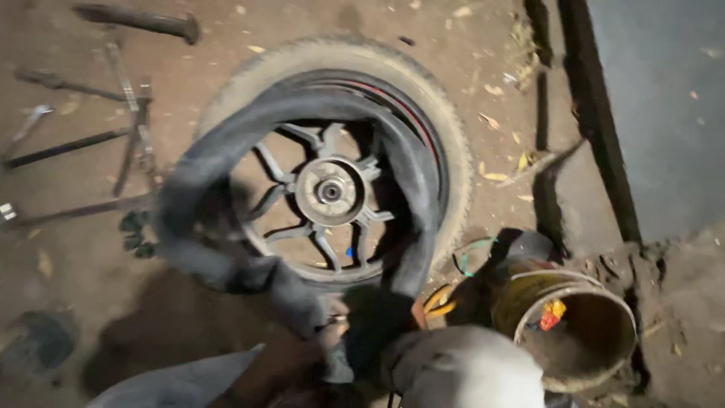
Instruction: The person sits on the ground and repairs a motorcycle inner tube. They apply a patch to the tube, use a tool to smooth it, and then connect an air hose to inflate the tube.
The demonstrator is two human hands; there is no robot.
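Observation:
A motorcycle wheel with a dusty tyre [445, 128] and black spoked rim [330, 192] lies flat on the dirt. A black inner tube [226, 151] is pulled out of the tyre and draped over the rim, sagging toward me. My left hand [313, 344] is at the bottom centre, blurred, closed around the tube's near end. I cannot make out my right hand; the tube and my grey-clad knee [468, 370] cover that area.
A dirty yellow bucket [604, 302] with coloured scraps inside stands at the lower right. Long metal bars and hand tools [128, 113] lie on the ground at the left. A raised concrete kerb [596, 113] runs along the right. Dry leaves are scattered about.

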